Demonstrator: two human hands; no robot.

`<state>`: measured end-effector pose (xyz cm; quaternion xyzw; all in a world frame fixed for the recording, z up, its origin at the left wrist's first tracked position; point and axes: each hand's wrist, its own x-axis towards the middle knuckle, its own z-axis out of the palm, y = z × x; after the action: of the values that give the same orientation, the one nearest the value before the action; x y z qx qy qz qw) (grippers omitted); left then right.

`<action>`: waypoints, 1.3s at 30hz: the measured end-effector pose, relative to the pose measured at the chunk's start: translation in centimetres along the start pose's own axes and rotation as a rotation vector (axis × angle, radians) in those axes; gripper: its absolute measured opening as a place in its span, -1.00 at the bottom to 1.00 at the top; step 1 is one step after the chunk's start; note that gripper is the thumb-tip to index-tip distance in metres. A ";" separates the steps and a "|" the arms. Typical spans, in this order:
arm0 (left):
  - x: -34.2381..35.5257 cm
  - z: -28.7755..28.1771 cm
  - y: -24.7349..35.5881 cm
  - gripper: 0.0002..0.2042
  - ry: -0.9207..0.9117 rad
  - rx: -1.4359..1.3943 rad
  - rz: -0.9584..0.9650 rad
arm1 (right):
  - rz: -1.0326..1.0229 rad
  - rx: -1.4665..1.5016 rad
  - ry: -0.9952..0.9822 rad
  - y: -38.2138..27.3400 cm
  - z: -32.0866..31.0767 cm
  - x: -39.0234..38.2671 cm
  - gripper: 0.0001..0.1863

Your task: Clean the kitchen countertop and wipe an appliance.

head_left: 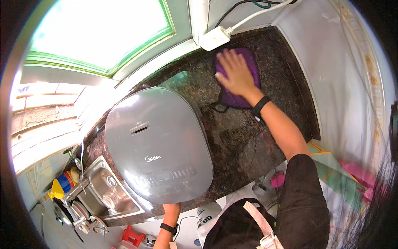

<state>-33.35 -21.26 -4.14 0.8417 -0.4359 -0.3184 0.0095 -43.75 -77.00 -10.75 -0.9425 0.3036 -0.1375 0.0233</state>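
Note:
My right hand [237,76] lies flat with its fingers spread on a purple cloth [250,62], pressing it to the dark stone countertop [236,141]. To the left stands a large grey rice cooker [161,124] with a rounded lid, a vent slot and a control panel along its near edge. My left hand [171,208] reaches up to the near side of the cooker. Its fingers are hidden beneath the lid's edge, so their hold does not show. A dark cord [217,107] lies between the cooker and the cloth.
A white power strip [215,38] with its cable lies at the counter's back edge, under a green-framed window [112,68]. At the left is a steel sink [134,203] with dishes beside it. A tiled wall [331,79] bounds the right side.

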 end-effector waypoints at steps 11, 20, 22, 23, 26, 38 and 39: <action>0.7 0.4 -0.3 -0.84 0.207 -0.044 0.128 | -0.276 0.358 -0.244 -7.3 -5.5 -8.5 -0.32; 0.3 1.4 -1.1 -0.82 0.151 0.073 0.124 | -0.549 0.259 -0.174 -5.6 -1.2 0.5 -0.36; 0.5 1.5 -0.9 -0.82 0.139 0.117 0.105 | -0.535 0.325 -0.098 -6.8 0.3 2.0 -0.41; 0.7 1.3 -0.7 -0.75 0.059 0.113 0.041 | -0.536 0.325 -0.093 -7.5 0.6 2.5 -0.41; 0.7 1.2 -0.8 -0.67 -0.007 0.078 -0.035 | -0.444 0.366 -0.031 -8.8 1.3 3.5 -0.40; -0.8 2.5 -2.2 -0.71 0.060 0.106 0.065 | 0.097 0.036 0.002 0.8 0.4 0.8 -0.17; -0.7 2.7 -2.4 -0.71 0.081 0.059 0.059 | 0.179 0.032 0.008 2.4 0.4 0.5 -0.18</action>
<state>-33.42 -18.52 -6.64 0.8408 -0.4688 -0.2706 0.0119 -44.58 -79.28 -11.34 -0.9107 0.3842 -0.1434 0.0495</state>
